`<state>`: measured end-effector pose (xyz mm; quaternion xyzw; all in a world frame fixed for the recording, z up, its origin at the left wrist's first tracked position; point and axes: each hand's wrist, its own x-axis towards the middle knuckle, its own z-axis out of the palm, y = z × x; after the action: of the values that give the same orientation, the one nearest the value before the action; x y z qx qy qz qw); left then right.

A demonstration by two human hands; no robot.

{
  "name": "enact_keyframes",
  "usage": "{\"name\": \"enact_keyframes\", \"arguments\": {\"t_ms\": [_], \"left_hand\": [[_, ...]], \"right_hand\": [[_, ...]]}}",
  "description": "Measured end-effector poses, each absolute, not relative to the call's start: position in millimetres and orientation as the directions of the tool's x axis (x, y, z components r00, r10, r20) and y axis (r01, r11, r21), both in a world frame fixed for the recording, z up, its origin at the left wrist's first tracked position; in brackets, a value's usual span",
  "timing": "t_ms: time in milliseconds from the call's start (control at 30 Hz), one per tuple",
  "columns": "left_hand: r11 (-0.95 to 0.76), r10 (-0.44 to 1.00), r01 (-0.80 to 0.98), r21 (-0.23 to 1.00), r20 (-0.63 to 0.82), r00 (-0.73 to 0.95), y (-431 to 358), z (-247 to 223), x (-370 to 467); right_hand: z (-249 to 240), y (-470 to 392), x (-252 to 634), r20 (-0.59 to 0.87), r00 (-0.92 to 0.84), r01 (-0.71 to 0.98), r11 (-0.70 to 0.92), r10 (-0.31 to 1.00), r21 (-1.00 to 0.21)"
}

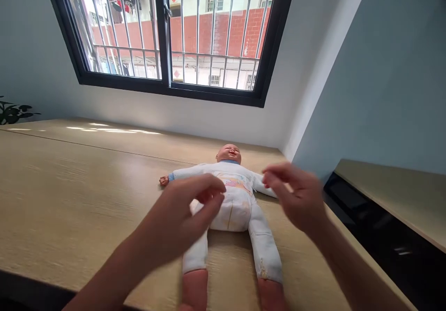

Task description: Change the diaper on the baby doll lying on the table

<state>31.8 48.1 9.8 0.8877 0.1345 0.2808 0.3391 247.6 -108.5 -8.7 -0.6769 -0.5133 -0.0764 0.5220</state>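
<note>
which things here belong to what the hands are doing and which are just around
In the work:
doll in white clothing, on its back
left hand and right hand, near it
table under it

Just around:
barred window
leafy plant, left edge

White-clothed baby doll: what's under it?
Pale wood-grain tabletop shows around the doll and between its legs. Whatever lies directly beneath it is covered and can't be seen.

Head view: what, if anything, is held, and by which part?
Nothing appears held: the left hand and right hand show in front of the doll, neither visibly gripping it.
</note>
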Motion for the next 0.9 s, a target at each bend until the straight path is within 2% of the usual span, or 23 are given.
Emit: {"name": "enact_keyframes", "arguments": {"t_ms": [133,200,300,367,533,700,900], "left_hand": [[-0.706,0.508,0.156,0.691,0.341,0.791,113.1,-16.7,107.3],[-0.671,0.547,0.198,0.715,0.297,0.783,139.1,-36.4,139.0],[-0.7,0.496,0.156,0.697,0.317,0.809,153.0,-61.8,157.2],[-0.726,0.446,0.103,0.68,0.352,0.823,151.0,-72.6,153.7],[-0.675,0.407,0.035,0.737,0.333,0.85,142.0,-78.5,136.0],[-0.737,0.431,0.08,0.671,0.375,0.821,129.4,-74.4,136.2],[-0.762,0.472,0.132,0.634,0.404,0.784,115.3,-74.3,139.7]], "right_hand": [[-57.3,-77.2,270.9,0.49,0.567,0.661,-0.01,0.662,-0.75],[-81.4,-68.1,283.2,0.462,0.588,0.648,-0.046,0.664,-0.76],[-101.6,-65.9,294.1,0.416,0.62,0.615,-0.083,0.665,-0.784],[-106.0,-67.6,296.6,0.395,0.621,0.603,-0.092,0.677,-0.792],[-109.1,-67.8,298.1,0.335,0.628,0.539,-0.082,0.703,-0.838],[-107.7,-65.8,296.4,0.297,0.623,0.501,-0.078,0.723,-0.862],[-103.1,-64.4,292.9,0.323,0.631,0.531,-0.089,0.705,-0.843]]}}
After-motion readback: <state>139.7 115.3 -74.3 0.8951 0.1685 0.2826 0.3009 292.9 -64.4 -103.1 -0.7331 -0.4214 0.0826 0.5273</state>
